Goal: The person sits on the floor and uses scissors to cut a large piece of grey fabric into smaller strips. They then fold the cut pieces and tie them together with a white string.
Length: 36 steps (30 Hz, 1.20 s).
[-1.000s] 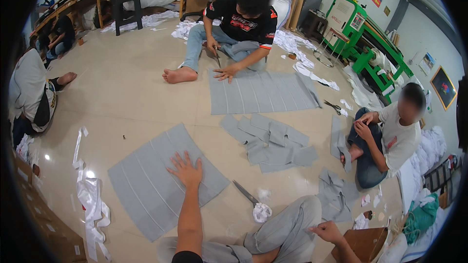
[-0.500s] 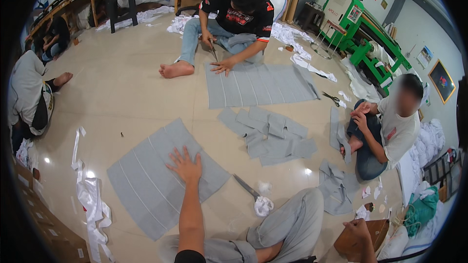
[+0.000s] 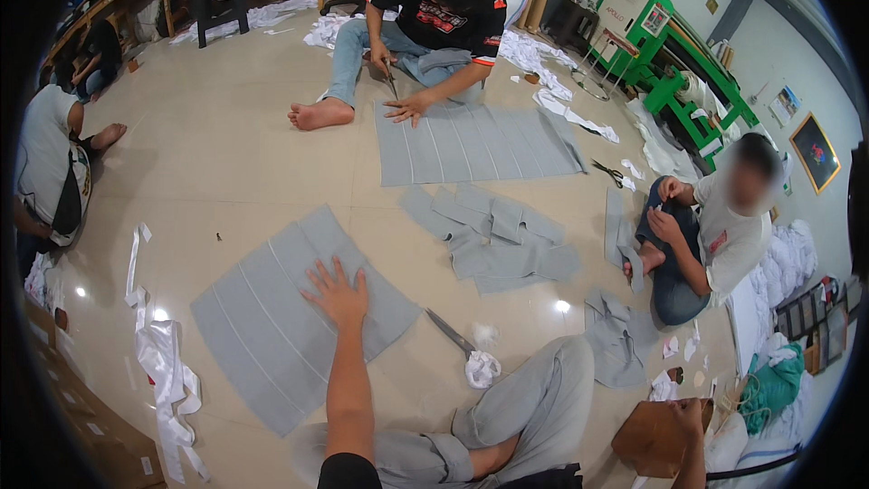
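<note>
My left hand (image 3: 339,297) lies flat, fingers spread, on a grey cloth (image 3: 262,308) with thin white lines across it. At the lower right, my right hand (image 3: 690,417) is raised by a brown box (image 3: 641,439). Its fingers are curled, and whatever they may hold is too small to make out. Scissors (image 3: 450,331) with white cloth wrapped round their handles rest on the floor, just right of the grey cloth and by my bent knee.
Cut grey pieces (image 3: 507,244) are strewn ahead. Across from me a person (image 3: 444,18) cuts another lined grey cloth (image 3: 480,149). Another person (image 3: 715,235) sits at right, near black-handled scissors (image 3: 608,172). White scraps (image 3: 167,371) trail at left.
My right hand has shifted slightly right and up beside the brown box. My left hand stays flat on the grey cloth. The whole view has tilted a little.
</note>
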Motion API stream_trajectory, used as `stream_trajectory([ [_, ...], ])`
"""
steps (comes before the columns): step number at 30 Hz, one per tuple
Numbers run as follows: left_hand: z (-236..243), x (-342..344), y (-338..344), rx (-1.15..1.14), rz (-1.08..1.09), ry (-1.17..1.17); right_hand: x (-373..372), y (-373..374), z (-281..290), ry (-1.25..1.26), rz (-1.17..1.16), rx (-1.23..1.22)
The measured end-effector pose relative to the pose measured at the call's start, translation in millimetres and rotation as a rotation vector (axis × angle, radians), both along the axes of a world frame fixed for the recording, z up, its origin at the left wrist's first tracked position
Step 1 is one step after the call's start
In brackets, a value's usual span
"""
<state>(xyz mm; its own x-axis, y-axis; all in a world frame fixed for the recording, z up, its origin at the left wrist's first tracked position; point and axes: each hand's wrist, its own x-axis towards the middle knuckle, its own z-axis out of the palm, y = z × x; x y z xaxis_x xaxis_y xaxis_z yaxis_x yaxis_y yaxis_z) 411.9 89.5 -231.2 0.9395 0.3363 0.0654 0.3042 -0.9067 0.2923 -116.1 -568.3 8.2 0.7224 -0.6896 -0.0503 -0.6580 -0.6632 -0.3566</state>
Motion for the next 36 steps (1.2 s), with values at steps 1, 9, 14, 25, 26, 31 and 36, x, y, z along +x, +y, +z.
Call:
stream_trajectory([
  [1,1.9,2.7,2.0,0.002,0.008,0.007,4.5,-5.7,5.4,0.015,0.009,0.03],
  [9,-7.8,7.5,-5.8,-0.003,-0.021,0.035,-66.5,-89.8,2.6,-0.033,0.165,-0.158],
  [14,-10.3,7.0,8.2,-0.01,0.024,0.012,-41.7,-57.4,17.3,0.104,-0.051,-0.041],
  [25,-7.0,6.8,4.0,-0.058,0.009,0.026,-26.7,-43.9,63.7,0.149,-0.109,0.003],
  [26,-7.8,5.7,2.7,-0.074,0.01,0.012,-20.6,-45.7,64.5,0.123,-0.08,0.03],
  [31,36.5,-7.8,-45.5,-0.103,0.028,-0.083,80.4,35.2,88.4,-0.441,0.112,0.868],
  [36,119.7,-121.7,-211.8,-0.993,-0.897,0.147,182.3,99.2,118.5,-1.032,0.165,1.29],
])
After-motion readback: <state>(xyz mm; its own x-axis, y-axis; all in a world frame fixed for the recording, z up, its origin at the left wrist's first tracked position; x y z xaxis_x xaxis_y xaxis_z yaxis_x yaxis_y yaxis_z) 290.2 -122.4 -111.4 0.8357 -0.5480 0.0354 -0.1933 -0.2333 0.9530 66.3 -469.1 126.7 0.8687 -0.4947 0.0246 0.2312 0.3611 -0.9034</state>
